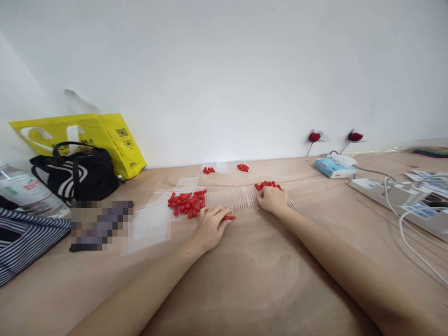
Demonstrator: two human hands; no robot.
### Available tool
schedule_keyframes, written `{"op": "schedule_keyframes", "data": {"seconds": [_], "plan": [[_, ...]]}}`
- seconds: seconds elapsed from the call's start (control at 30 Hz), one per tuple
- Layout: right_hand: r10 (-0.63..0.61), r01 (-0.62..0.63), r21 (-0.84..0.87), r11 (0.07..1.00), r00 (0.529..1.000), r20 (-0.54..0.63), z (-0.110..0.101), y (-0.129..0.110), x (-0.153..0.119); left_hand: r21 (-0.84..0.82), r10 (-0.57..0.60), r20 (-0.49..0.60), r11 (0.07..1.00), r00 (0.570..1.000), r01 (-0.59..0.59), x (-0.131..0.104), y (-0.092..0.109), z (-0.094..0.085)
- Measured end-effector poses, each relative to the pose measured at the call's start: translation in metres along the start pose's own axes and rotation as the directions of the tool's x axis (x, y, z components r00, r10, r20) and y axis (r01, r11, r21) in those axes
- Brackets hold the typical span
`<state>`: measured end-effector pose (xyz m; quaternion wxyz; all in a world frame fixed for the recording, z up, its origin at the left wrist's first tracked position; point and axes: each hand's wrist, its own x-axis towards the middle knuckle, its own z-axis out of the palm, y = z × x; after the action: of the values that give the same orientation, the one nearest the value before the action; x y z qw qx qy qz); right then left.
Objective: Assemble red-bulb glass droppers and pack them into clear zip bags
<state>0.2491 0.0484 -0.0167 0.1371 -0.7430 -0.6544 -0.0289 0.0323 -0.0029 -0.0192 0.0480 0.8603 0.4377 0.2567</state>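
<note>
Tissue (343, 160) pokes from its blue pack (329, 169) (hands (210, 228) near red pieces (185, 204)).

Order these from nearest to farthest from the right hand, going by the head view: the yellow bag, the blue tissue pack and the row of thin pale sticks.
From the right hand:
1. Thin pale sticks, right beside it, on its left.
2. Blue tissue pack, beyond it to the right.
3. Yellow bag, far left, by the wall.
</note>
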Motion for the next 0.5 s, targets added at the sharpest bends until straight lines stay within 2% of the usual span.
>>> {"op": "schedule_keyframes", "data": {"seconds": [0.2, 0.37, 0.43, 0.5], "plan": [[-0.007, 0.008, -0.044, 0.999, 1.000, 0.014, 0.006, -0.007, 0.012, 0.030, 0.024, -0.014, 0.999, 1.000, -0.023, 0.000, -0.002, 0.001], [-0.024, 0.021, -0.064, 0.998, 0.999, -0.033, 0.001, -0.009, 0.005, 0.007, 0.038, -0.037, 0.999, 0.999, -0.038, 0.000, -0.001, 0.000], [-0.084, 0.081, -0.053, 0.995, 0.994, -0.063, -0.004, -0.008, -0.003, -0.010, 0.031, -0.045, 0.999, 0.998, -0.032, -0.001, -0.002, 0.000], [-0.239, 0.242, 0.020, 0.970, 0.967, -0.089, -0.006, -0.005, -0.014, -0.018, 0.013, -0.057, 1.000, 0.998, -0.014, -0.001, -0.003, 0.000]]}}
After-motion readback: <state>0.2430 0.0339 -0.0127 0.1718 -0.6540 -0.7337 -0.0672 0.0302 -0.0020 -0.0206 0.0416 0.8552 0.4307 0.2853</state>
